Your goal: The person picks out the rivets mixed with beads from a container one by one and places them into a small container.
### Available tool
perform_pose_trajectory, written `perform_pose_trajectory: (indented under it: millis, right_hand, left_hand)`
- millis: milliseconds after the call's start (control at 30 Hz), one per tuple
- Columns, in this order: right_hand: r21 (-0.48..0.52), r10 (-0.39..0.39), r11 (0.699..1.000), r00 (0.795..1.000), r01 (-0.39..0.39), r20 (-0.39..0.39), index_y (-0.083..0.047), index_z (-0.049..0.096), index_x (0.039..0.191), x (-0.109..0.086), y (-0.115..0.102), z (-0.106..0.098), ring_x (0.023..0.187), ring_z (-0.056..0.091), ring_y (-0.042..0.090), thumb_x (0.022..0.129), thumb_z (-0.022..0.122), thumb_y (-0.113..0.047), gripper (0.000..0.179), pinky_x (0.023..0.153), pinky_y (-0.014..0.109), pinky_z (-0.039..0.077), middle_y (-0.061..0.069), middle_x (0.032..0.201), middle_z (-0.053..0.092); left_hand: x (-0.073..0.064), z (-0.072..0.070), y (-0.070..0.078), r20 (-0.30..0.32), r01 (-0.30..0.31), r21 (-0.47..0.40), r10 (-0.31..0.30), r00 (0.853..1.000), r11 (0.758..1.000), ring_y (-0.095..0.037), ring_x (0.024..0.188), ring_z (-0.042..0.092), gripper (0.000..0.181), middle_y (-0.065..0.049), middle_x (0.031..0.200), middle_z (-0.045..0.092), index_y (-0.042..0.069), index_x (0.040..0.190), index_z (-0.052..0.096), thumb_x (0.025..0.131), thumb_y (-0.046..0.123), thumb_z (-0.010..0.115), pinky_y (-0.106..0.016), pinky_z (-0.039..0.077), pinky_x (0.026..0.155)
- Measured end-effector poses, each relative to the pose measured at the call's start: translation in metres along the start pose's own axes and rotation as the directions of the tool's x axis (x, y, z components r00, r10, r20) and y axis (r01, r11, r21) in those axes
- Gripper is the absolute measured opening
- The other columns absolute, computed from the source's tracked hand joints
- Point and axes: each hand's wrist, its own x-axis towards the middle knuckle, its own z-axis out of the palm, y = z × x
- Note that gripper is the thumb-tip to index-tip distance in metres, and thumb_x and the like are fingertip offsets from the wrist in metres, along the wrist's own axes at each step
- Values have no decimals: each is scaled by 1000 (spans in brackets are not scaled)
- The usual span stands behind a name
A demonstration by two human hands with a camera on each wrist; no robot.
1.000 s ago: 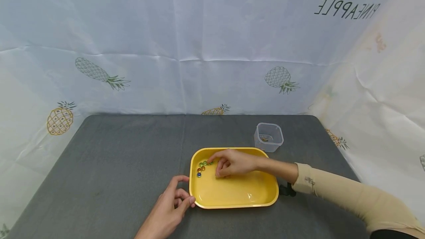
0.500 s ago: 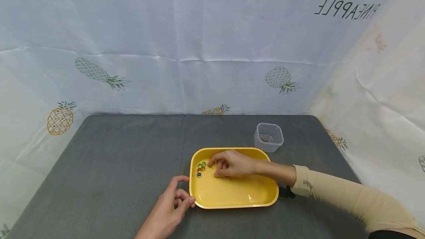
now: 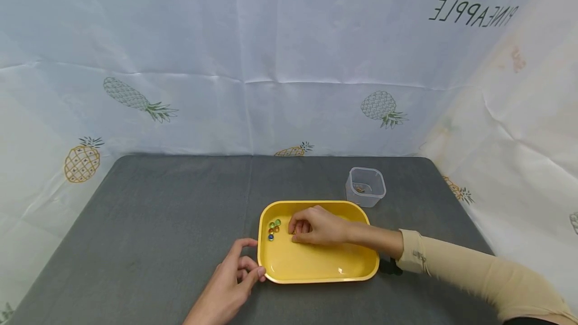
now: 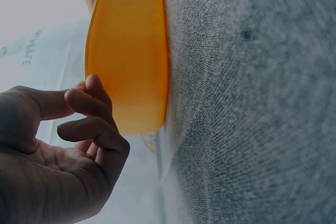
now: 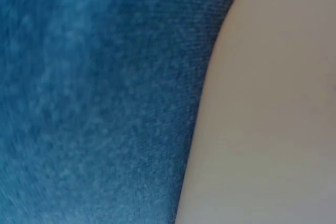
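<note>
A shallow yellow tray (image 3: 316,265) sits on the grey table. My left hand (image 3: 231,282) holds its left end, thumb on the near corner of the rim and index finger at the side; the left wrist view shows these curled fingers against the tray wall (image 4: 128,61). Inside the tray at the left are green marbles (image 3: 277,222), orange marbles (image 3: 277,229) and a blue marble (image 3: 271,237). My right hand (image 3: 322,225) is low in the tray just right of them, fingers curled towards the thumb around a green marble, now hidden by the fingers.
A clear plastic container (image 3: 366,184) with a few small things at its bottom stands behind the tray's right end. Pineapple-print cloth (image 3: 253,114) hangs behind and beside the table. The right wrist view has only dark cloth and a pale blurred surface.
My right hand's fingers have drawn in and moved slightly right, away from the cluster. The green marble under the index finger has gone out of sight. My left hand has stayed still.
</note>
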Motion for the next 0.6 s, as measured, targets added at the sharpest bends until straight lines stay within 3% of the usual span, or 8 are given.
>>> perform_pose_trajectory:
  millis: [600]
  right_hand:
    - [37,6,999,1000,-7,11,-16,76,96,0,2,0,74,60,-4,99,79,-13,5,73,17,55,-6,84,71]
  left_hand:
    - [-1,1,0,-5,-13,11,13,1000,1000,-17,68,63,53,-5,91,73,2,150,40,107,14,69,-25,44,61]
